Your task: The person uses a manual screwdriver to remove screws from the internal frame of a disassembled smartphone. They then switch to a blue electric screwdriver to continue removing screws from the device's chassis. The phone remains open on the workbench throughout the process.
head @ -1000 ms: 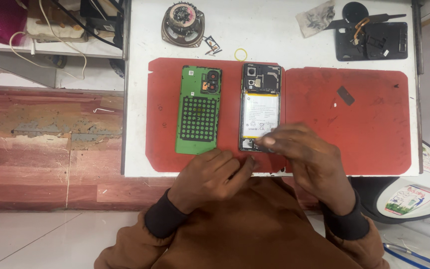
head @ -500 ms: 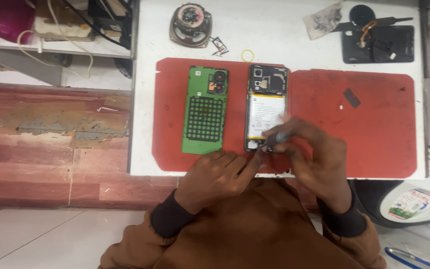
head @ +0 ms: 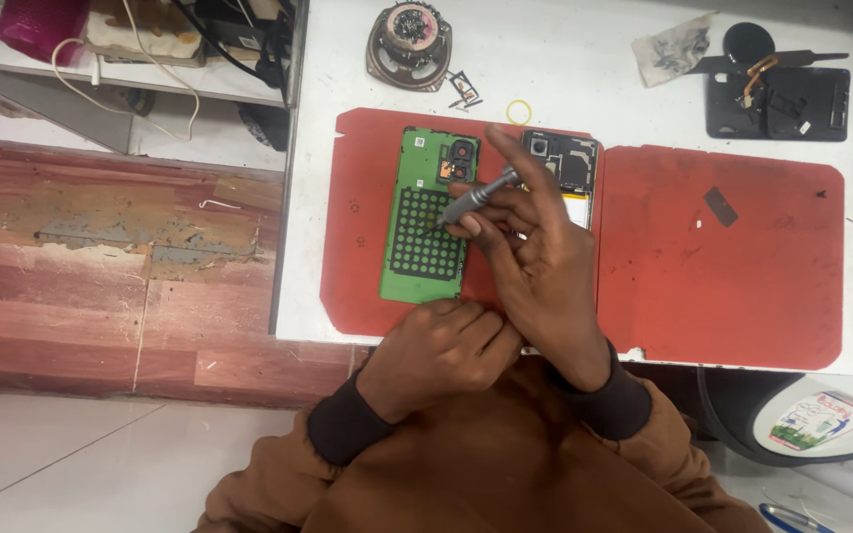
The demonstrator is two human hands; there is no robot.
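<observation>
At far left, beyond the table point(head: 565, 69), a shelf point(head: 150, 79) carries a pink box point(head: 41, 25) and loose white and black cables point(head: 150, 74); below it runs worn red-brown floor. On the white table lies a red mat point(head: 723, 276), and at its left end rests a green back cover point(head: 426, 222), face down, with a dotted black grid and camera openings near its top. The left hand point(head: 441, 350) sits curled at the table's near edge, just below the cover, fingers folded in; whether it holds anything cannot be told. The right hand point(head: 535, 247) is raised over the mat and grips a small grey screwdriver point(head: 471, 200) between thumb and fingers, index finger stretched along it, the tip pointing down-left over the cover's grid. Behind that hand the opened phone point(head: 570, 168) lies beside the cover, only its upper part with dark boards showing. Above the mat stand a round speaker point(head: 412, 35), small metal bits point(head: 464, 89) and a yellow ring point(head: 518, 111). Further right a small dark part point(head: 721, 205) lies on the mat, and in the table's far right corner sit a crumpled cloth point(head: 671, 49) and a black tray point(head: 777, 99) of parts.
</observation>
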